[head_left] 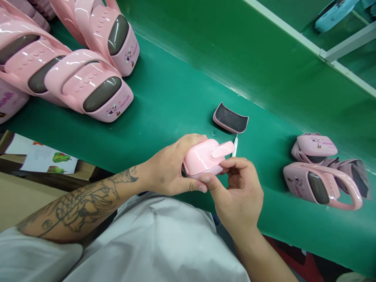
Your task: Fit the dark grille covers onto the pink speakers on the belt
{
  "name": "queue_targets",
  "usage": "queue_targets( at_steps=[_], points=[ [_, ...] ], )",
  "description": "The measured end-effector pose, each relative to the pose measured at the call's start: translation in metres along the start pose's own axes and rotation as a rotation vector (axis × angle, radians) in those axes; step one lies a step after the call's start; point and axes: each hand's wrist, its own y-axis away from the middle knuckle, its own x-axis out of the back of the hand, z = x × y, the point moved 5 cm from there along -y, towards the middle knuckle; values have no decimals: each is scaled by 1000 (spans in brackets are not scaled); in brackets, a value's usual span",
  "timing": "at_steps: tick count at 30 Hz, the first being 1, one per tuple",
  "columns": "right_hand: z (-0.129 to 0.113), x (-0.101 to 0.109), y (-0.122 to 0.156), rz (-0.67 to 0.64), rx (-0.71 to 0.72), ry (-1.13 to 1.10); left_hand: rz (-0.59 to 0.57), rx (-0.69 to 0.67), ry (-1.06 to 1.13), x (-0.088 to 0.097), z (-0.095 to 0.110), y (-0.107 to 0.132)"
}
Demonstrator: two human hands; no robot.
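Observation:
A glossy pink plastic device point(202, 156) with a raised handle is held between both hands, just above the green table. My left hand point(173, 164) wraps round its left side, the thumb along the lower edge. My right hand point(239, 188) pinches its lower right edge with thumb and fingers; the underside is hidden. Beyond the hands lies a curved piece point(230, 118) with a dark inner face and a pink rim. A thin white tool point(235, 147) with a narrow metal tip lies between that piece and my right hand.
Several pink handled devices point(102, 94) with dark windows and cartoon prints stand at the upper left of the green table point(164, 98). At the right lie another pink device point(311, 184) and a smaller pink piece point(317, 145) with fabric. A green panel point(235, 47) rises behind; cardboard boxes point(26, 199) stand below left.

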Motion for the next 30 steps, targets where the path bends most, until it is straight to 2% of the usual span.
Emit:
queue_targets(
  at_steps=[5, 8, 11, 13, 15, 18, 20, 26, 30],
  points=[
    [2, -2, 4, 13, 35, -8, -5, -48, 5, 1, 1, 2],
    [6, -2, 6, -47, 99, -45, 28, -33, -50, 8, 4, 4],
    [7, 5, 2, -109, 240, -22, 59, -99, -125, 17, 14, 4],
    [6, 12, -2, -92, 370, 96, 51, -152, -155, 19, 21, 3],
    [7, 15, -8, -132, 442, 213, 31, -175, -162, 19, 27, 2],
    [14, 11, -15, -315, 408, 231, -5, -171, -173, 16, 30, 2],
    [17, 8, -17, -384, 380, 193, -31, -153, -201, 14, 30, 4],
    [13, 1, -19, -415, 397, 128, -52, 1, -230, 14, 22, 14],
    [6, -2, -24, -395, 439, 74, -14, -12, -179, 18, 22, 16]
  ],
)
